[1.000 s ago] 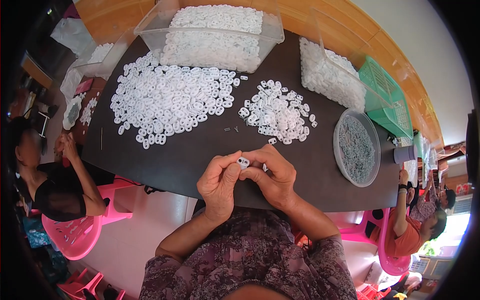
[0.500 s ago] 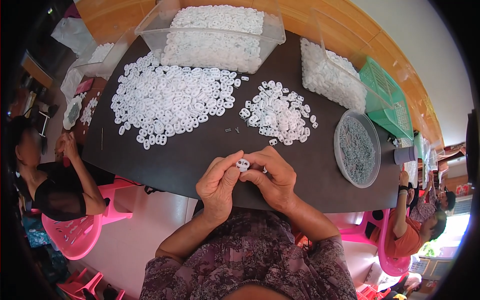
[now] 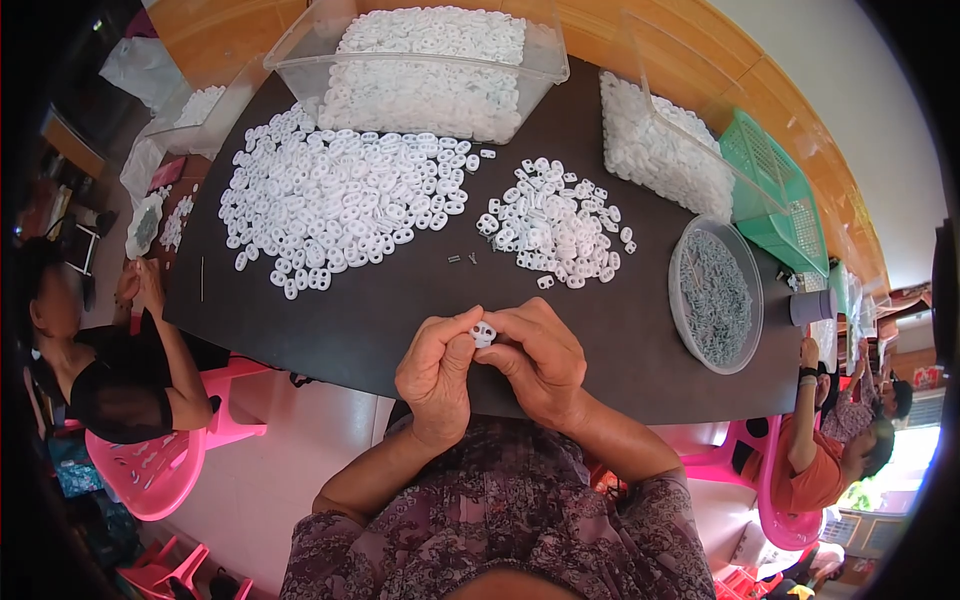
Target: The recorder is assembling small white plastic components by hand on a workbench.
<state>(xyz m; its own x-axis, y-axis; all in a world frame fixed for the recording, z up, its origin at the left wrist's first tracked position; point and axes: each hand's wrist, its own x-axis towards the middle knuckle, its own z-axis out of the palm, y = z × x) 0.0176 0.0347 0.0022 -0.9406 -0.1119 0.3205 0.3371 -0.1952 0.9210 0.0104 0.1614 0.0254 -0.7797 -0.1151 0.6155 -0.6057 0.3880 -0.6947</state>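
Note:
Near the front edge of the dark table, my left hand [image 3: 437, 375] and my right hand [image 3: 540, 362] meet around a small white two-hole cord lock [image 3: 483, 333]. Thumb and index finger of each hand pinch it from either side, and its two round holes face up. Beyond my hands lies a broad pile of white oval two-hole pieces [image 3: 335, 195]. To its right is a smaller heap of white pieces [image 3: 560, 225]. A couple of tiny metal springs [image 3: 455, 259] rest on the table between the heaps and my hands.
A round clear bowl [image 3: 757, 330] holding grey springs stands at the right, near a grey cup [image 3: 812, 307] and a green basket [image 3: 765, 190]. Clear bins [image 3: 545, 75] of white pieces line the back. One person [image 3: 110, 370] sits at the left; others are at the right.
My hands stay close together on the cord lock, with the right fingers drawn slightly inward. At the left, the other person's hands have shifted a little.

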